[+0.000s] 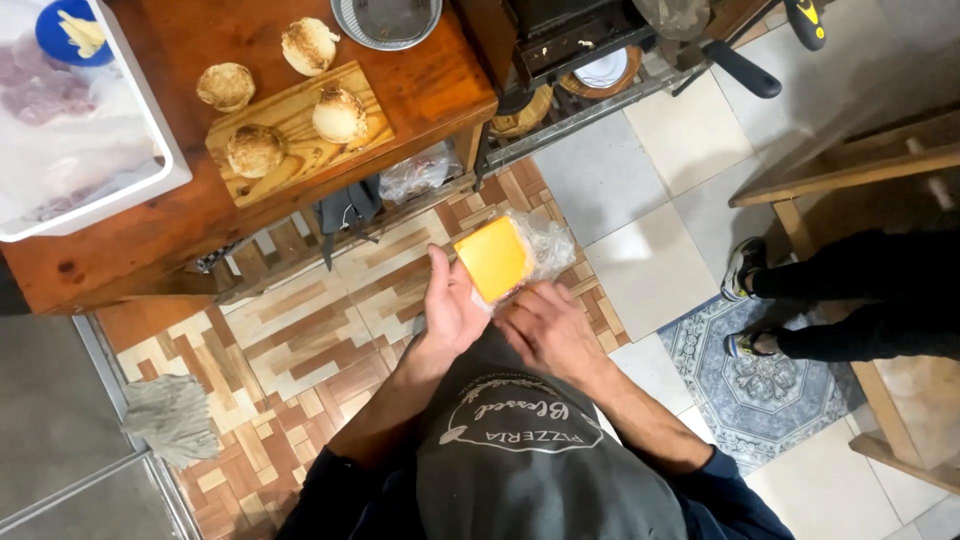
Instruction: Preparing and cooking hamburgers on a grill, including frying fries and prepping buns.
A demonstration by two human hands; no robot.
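Left hand (452, 305): cupped under orange cheese block (492, 258), thumb along its left edge.
Right hand (545, 325): fingers at block's lower end, on clear plastic wrap (543, 243) peeled back to the right.
Wooden table (420, 85): cutting board (297, 135) with two toasted bun halves (340, 116); two more beside it.
White tub (150, 140): table's left end.
Floor: grey mop (175, 418) lower left; another person's legs (860, 290) at right.

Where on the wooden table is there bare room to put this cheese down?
Bare wood lies on the table right of the cutting board, below the metal pan, and along the front edge under the white tray. The board itself is crowded with buns.
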